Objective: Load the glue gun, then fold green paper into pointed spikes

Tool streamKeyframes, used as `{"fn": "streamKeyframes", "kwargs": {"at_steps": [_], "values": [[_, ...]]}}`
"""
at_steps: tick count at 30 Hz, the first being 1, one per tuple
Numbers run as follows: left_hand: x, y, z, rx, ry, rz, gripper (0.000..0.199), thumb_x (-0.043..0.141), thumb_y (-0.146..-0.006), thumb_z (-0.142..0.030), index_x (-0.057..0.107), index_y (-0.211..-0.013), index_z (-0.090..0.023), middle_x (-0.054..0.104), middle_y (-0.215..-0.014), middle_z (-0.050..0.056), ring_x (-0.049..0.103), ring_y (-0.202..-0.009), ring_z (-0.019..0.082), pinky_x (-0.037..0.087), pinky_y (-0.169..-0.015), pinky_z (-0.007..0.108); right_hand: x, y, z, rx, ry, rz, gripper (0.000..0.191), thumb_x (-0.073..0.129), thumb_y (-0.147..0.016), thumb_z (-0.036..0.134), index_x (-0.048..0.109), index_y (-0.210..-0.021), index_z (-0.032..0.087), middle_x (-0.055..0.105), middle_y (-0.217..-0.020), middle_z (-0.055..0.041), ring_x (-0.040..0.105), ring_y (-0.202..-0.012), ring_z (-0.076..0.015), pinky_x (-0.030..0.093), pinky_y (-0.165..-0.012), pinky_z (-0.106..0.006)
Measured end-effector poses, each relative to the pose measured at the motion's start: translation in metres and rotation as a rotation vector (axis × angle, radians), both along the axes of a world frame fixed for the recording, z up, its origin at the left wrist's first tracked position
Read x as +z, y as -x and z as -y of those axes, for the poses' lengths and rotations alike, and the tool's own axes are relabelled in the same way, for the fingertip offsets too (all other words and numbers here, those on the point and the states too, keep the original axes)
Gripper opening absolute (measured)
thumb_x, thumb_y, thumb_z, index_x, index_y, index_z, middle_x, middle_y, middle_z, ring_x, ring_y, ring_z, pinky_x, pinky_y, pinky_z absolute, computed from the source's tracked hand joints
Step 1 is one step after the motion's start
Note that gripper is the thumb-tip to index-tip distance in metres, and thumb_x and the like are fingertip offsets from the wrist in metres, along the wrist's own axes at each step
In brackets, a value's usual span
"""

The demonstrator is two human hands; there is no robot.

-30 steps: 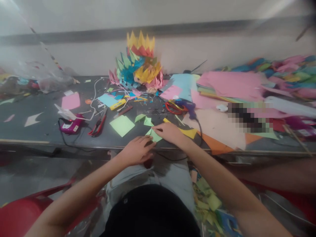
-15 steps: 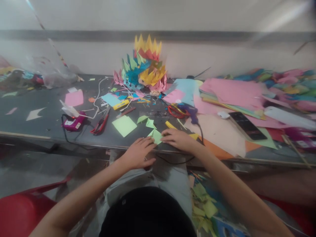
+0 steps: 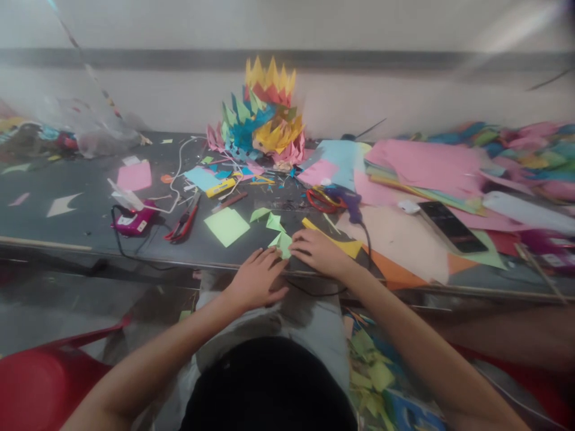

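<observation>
A small folded piece of light green paper (image 3: 283,243) lies near the table's front edge, between my hands. My left hand (image 3: 257,280) rests at its left side, fingers stretched flat with the tips touching the paper and the thumb apart. At the right side, my right hand (image 3: 320,254) has its fingers bent together on the paper's edge; its thumb is hidden. Just beyond are a folded green piece (image 3: 274,222) and a curved green scrap (image 3: 259,214). A stack of square green sheets (image 3: 227,227) sits to the left.
Red-handled pliers (image 3: 183,222), a magenta device (image 3: 135,220) with a cord, a yellow cutter (image 3: 220,188) and a purple glue gun (image 3: 348,202) surround the work. Behind stands a multicoloured folded-paper model (image 3: 265,123). A phone (image 3: 451,226) and coloured sheets (image 3: 422,167) lie right.
My right hand has shifted slightly left over the green paper, uncovering more of the yellow strip beside it. My left hand stays at the paper, nearly still.
</observation>
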State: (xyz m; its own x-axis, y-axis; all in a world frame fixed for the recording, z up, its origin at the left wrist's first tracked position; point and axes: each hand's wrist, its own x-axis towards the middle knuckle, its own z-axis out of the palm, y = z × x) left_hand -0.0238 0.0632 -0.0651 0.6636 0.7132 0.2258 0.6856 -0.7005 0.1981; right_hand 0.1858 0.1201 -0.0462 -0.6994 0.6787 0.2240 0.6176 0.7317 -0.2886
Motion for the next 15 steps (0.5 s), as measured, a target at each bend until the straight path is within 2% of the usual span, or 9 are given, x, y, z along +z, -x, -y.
{"fn": "streamKeyframes", "kwargs": {"at_steps": [4, 8, 12, 15], "values": [[0.000, -0.005, 0.003, 0.035, -0.025, 0.000, 0.052, 0.051, -0.082, -0.045, 0.048, -0.124, -0.015, 0.050, -0.131, 0.013, 0.040, -0.125, 0.027, 0.030, -0.106, 0.043, -0.010, 0.003, 0.014, -0.053, -0.075, 0.026, 0.029, 0.042, -0.090, 0.025, 0.068, -0.095, 0.015, 0.065, -0.093, -0.0115, 0.057, -0.092, -0.0215, 0.044, -0.083, -0.037], [0.000, -0.007, 0.006, 0.046, -0.028, 0.036, 0.047, 0.050, -0.085, -0.042, 0.049, -0.122, -0.013, 0.050, -0.130, 0.015, 0.041, -0.125, 0.028, 0.031, -0.105, 0.045, -0.015, 0.011, 0.031, -0.207, -0.067, 0.009, 0.031, 0.038, -0.092, 0.024, 0.067, -0.098, 0.016, 0.066, -0.097, -0.0108, 0.058, -0.090, -0.0211, 0.043, -0.081, -0.035], [0.002, -0.011, 0.001, 0.134, 0.027, 0.206, 0.024, 0.046, -0.088, -0.025, 0.054, -0.109, -0.015, 0.061, -0.113, 0.010, 0.053, -0.111, 0.022, 0.040, -0.097, 0.040, -0.020, 0.024, 0.042, -0.466, -0.065, 0.001, 0.031, 0.037, -0.092, 0.023, 0.063, -0.108, 0.018, 0.067, -0.095, -0.0103, 0.059, -0.088, -0.0216, 0.042, -0.080, -0.034], [0.004, -0.014, -0.011, 0.258, -0.002, 0.370, 0.015, 0.044, -0.088, -0.016, 0.057, -0.097, -0.016, 0.063, -0.100, 0.007, 0.056, -0.097, 0.018, 0.046, -0.087, 0.034, -0.020, 0.031, 0.043, -0.548, -0.039, -0.016, 0.029, 0.040, -0.091, 0.021, 0.063, -0.109, 0.020, 0.067, -0.091, -0.0094, 0.058, -0.086, -0.0219, 0.042, -0.080, -0.034]]}}
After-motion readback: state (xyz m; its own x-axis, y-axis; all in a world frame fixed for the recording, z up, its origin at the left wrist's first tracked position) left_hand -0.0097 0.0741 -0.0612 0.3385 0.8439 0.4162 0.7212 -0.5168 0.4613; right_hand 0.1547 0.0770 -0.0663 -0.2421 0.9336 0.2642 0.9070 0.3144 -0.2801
